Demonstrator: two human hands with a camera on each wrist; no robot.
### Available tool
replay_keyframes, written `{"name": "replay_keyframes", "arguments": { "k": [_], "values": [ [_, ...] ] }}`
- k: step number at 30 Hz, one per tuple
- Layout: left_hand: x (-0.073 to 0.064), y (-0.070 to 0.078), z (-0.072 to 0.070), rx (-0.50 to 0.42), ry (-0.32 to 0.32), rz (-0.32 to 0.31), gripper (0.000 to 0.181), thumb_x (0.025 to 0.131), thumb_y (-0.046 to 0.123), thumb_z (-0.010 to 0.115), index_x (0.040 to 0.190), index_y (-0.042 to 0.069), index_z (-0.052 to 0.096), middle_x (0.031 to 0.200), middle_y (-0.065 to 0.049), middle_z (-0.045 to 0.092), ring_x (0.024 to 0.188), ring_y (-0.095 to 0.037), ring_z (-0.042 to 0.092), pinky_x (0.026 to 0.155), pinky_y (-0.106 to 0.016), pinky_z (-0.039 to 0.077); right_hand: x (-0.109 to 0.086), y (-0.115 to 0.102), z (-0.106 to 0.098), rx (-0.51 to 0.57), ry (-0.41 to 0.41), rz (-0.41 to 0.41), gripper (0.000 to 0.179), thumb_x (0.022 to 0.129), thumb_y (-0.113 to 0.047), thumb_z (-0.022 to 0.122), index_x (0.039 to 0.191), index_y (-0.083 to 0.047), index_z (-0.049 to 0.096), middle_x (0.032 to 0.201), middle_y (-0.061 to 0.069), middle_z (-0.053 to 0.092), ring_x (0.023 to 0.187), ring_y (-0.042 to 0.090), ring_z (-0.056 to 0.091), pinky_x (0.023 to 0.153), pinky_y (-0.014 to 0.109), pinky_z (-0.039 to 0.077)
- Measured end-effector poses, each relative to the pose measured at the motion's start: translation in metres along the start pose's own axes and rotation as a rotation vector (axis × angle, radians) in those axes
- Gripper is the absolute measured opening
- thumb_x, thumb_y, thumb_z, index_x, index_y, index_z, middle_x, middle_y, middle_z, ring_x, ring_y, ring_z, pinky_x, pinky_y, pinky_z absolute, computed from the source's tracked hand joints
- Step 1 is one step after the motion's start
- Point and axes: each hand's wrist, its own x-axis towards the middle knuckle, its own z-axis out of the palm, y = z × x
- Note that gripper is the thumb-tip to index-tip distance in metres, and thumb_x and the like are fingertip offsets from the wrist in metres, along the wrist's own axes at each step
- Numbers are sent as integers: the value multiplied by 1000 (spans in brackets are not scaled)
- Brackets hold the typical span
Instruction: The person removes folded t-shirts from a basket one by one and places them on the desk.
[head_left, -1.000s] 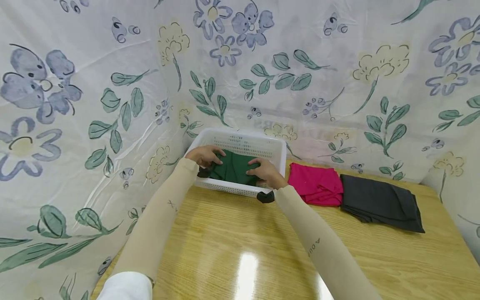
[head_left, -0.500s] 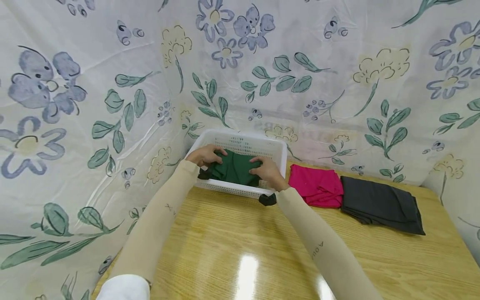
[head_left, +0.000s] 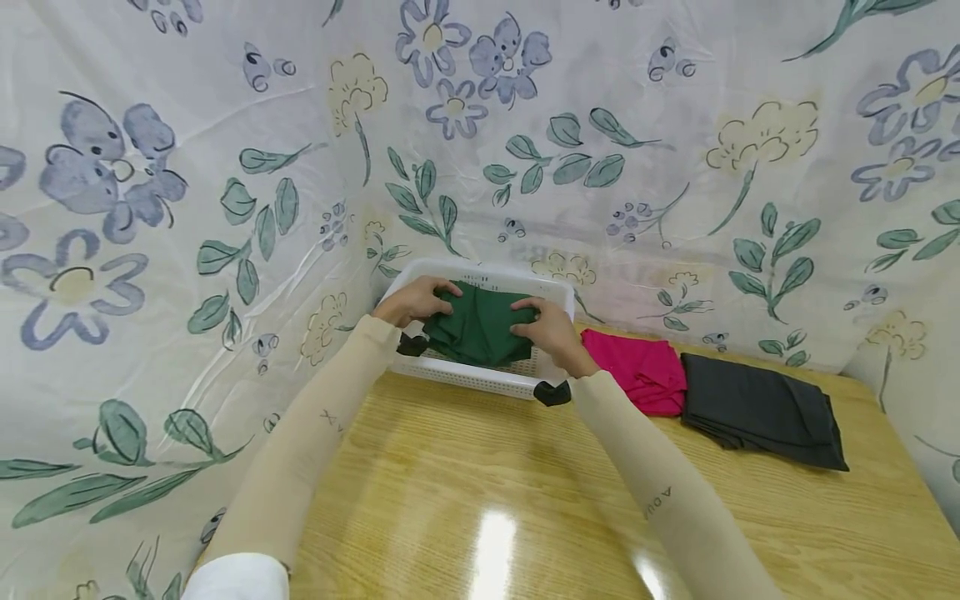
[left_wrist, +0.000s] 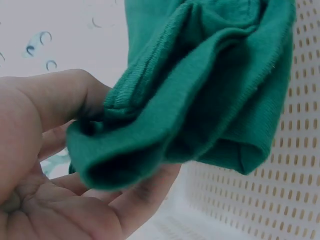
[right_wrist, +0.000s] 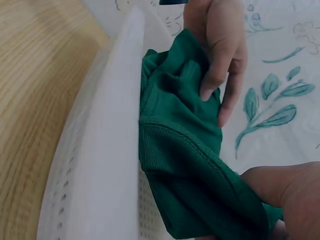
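A folded green garment (head_left: 483, 325) is held between both hands over the white plastic basket (head_left: 465, 379). My left hand (head_left: 417, 302) grips its left edge; the left wrist view shows the thumb on top and fingers beneath the folded cloth (left_wrist: 150, 120). On the opposite edge, my right hand (head_left: 551, 329) pinches the garment, its thumb (right_wrist: 270, 182) pressing on the hemmed layers in the right wrist view. Folds hang loosely along the near side, just inside the basket wall (right_wrist: 117, 125).
Right of the basket lies a folded pink-red garment (head_left: 637, 371), with a folded black garment (head_left: 761, 408) beside it. All rest on a wooden table (head_left: 435, 467). Floral sheeting (head_left: 622, 183) rises behind and on the left, close to the basket.
Both hands have raised the green garment from low inside the basket to about its rim, shifting slightly right. The head view has tilted a little. The other garments have stayed put.
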Motion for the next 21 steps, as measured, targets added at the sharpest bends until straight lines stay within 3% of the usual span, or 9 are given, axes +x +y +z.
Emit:
{"name": "replay_keyframes", "arguments": {
  "k": [4,7,10,13,17,18,21],
  "values": [
    [-4,4,2,14,13,41,43,103,4,58,145,5,55,138,-16,50,51,-10,30,60,-34,39,-4,-1,-10,14,-22,4,41,97,-13,72,137,-12,64,134,16,56,111,29,55,90,41,52],
    [-7,7,4,17,31,72,42,103,5,59,144,7,57,102,-8,56,51,-10,31,61,-36,39,-7,-1,-19,16,-28,12,40,98,-14,71,138,-15,63,147,17,49,127,34,50,97,46,51],
    [-12,10,7,11,42,92,41,103,6,60,144,7,58,71,1,42,51,-12,31,62,-36,38,-10,-1,-26,18,-32,16,41,99,-15,71,138,-16,63,153,17,43,137,34,45,101,49,49],
    [-17,12,11,10,45,113,41,103,6,61,144,8,59,68,1,42,56,-13,35,65,-35,39,-16,0,-33,22,-38,24,41,99,-16,71,139,-17,62,153,19,43,135,35,47,100,48,50],
    [-20,13,17,21,46,148,40,104,8,61,144,9,59,79,-4,45,61,-15,36,67,-37,39,-24,1,-41,-6,-31,31,42,98,-17,72,139,-18,62,151,19,45,130,32,52,96,45,52],
    [-20,14,19,22,47,156,40,103,8,61,143,9,59,75,-3,41,59,-15,35,67,-39,39,-26,1,-42,-10,-29,28,42,98,-17,72,140,-18,62,149,19,47,126,32,53,94,44,52],
    [-21,18,22,13,51,169,40,103,8,62,144,9,59,86,-8,47,64,-17,38,70,-42,41,-29,2,-48,-9,-22,17,42,98,-17,73,139,-19,62,139,19,54,113,29,55,90,45,51]
  ]
}}
